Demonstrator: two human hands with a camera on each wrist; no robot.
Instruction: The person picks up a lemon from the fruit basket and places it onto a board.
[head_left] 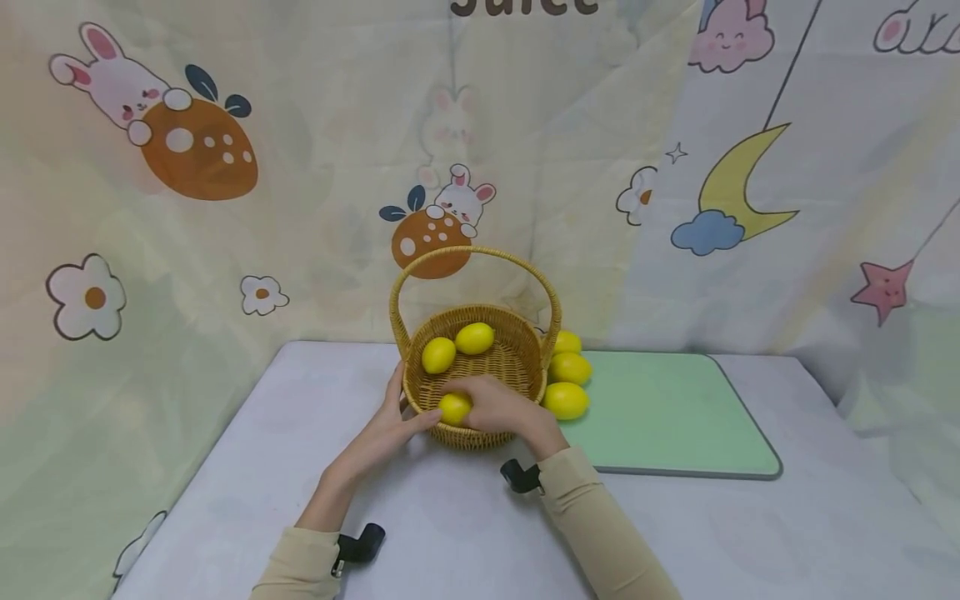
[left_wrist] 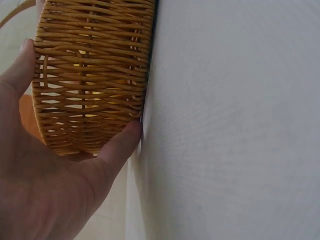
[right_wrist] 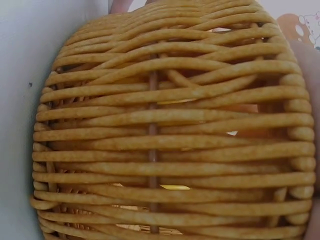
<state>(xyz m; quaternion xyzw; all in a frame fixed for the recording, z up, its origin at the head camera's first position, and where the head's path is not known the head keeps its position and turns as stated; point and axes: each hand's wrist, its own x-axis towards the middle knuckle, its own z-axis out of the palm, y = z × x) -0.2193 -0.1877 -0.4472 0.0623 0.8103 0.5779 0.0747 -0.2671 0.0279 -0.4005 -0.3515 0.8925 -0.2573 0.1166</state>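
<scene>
A woven wicker basket (head_left: 468,439) with a tall arched handle stands on the table. Two yellow lemons (head_left: 475,338) lie inside it toward the back and left. My left hand (head_left: 390,421) holds the basket's left side; in the left wrist view, its fingers (left_wrist: 122,145) span the weave between rim and base. Reaching in over the front rim, my right hand (head_left: 498,406) grips another lemon (head_left: 454,408) low inside the basket; some of its fingers are hidden. The basket's wicker wall (right_wrist: 170,145) fills most of the right wrist view.
Several more lemons (head_left: 567,401) sit in a row just right of the basket, by the left part of a green board (head_left: 660,417) with a dark edge. A white cloth covers the table (head_left: 450,533). Behind hangs a printed curtain (head_left: 330,192).
</scene>
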